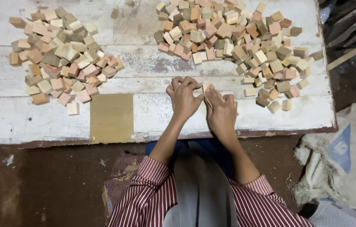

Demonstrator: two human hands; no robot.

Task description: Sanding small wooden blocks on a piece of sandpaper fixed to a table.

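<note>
Nearest the camera are the person's striped sleeves (144,197) and a grey apron or cloth (203,189) over the lap, with bare forearms reaching up to a worn white board (14,117) that serves as a table.

At the near edge of that board the two hands meet. The left hand (183,97) is curled, fingers bent inward, and the right hand (221,110) lies beside it; between them they pinch a small pale wooden block (207,88), of which only one corner shows above the fingers. The block sits just over the board, close to its near edge and about midway between the piles.

To the left of the hands lies a flat brown sheet (111,118) (sandpaper, by the look of it), untouched. Farther off, a smaller heap of blocks (60,54) lies at the far left, and a bigger heap (232,46) at the far right, its edge spilling down near the right hand.

A judgement: the hold is on a small thing with fingertips only, so it could slip and drop off the near edge onto the dirt floor (39,180). A careless wrist could also knock loose blocks from the right heap.

Most of the block is hidden by the fingers, so its shape and finish cannot be made out. The bigger heap is cut off at the top, and the clutter at the right edge is too dark to name.
</note>
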